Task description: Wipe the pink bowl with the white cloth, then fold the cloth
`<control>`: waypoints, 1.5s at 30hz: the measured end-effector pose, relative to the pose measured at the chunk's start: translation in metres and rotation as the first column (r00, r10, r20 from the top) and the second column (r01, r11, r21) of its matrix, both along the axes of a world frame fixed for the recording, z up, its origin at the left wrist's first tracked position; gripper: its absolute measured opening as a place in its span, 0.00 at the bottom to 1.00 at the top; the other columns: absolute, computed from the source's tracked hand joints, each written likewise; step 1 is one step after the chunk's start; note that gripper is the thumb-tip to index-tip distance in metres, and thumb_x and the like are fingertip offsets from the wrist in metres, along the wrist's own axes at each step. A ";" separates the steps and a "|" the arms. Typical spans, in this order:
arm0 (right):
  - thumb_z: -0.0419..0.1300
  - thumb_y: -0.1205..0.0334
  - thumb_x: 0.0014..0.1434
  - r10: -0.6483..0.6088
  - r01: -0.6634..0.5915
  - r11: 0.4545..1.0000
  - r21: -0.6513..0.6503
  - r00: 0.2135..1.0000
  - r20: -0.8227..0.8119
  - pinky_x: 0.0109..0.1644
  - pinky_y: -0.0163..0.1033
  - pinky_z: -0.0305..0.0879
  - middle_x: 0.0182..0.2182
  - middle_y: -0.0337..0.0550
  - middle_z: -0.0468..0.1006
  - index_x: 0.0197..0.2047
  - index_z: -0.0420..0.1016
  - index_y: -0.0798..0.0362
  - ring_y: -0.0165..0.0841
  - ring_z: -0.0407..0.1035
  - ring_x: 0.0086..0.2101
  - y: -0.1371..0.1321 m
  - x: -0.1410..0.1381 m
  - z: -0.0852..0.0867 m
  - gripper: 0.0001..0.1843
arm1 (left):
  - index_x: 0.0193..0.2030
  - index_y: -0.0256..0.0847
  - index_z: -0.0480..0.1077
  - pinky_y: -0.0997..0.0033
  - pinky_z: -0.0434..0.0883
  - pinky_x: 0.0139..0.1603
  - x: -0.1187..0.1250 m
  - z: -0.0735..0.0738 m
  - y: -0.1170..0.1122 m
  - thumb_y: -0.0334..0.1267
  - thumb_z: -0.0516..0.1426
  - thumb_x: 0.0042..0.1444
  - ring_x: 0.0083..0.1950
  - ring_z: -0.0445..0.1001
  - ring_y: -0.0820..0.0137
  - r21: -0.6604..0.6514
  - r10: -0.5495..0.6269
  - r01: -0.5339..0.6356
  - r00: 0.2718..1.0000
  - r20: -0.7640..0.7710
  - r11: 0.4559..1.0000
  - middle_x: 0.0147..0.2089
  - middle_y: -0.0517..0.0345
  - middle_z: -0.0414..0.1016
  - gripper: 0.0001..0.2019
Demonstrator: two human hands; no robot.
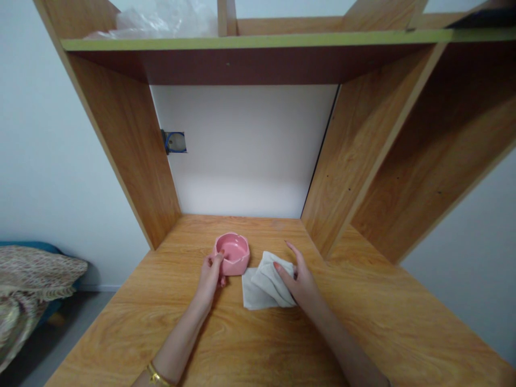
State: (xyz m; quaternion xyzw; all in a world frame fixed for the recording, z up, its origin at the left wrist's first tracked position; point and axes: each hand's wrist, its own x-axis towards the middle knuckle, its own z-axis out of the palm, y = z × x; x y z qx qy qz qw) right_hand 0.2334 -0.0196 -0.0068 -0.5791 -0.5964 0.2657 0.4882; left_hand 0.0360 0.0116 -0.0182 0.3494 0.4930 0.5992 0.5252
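Observation:
A small pink bowl [233, 252] stands on the wooden desk [258, 333], near the back of the alcove. My left hand [210, 275] grips its near left rim, thumb over the edge. Just to the right of the bowl lies a crumpled white cloth [264, 284]. My right hand [299, 279] rests on the cloth's right side, fingers stretched out and spread, pressing it to the desk.
Wooden side panels [137, 161] wall in the alcove left and right, with a shelf [250, 45] overhead carrying a clear plastic bag [161, 21]. A wall socket [174, 142] sits on the white back wall. A bed with patterned fabric [28, 290] is at far left.

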 end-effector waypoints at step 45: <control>0.49 0.60 0.50 -0.204 0.224 0.972 0.074 0.956 -0.211 0.17 0.32 0.50 0.14 0.31 0.59 0.57 0.57 0.59 0.27 0.53 0.15 -0.001 0.024 0.016 0.30 | 0.58 0.41 0.53 0.65 0.65 0.45 0.030 0.005 -0.041 0.44 0.50 0.56 0.44 0.69 0.64 0.299 -0.182 0.378 0.833 -0.523 0.876 0.51 0.48 0.65 0.24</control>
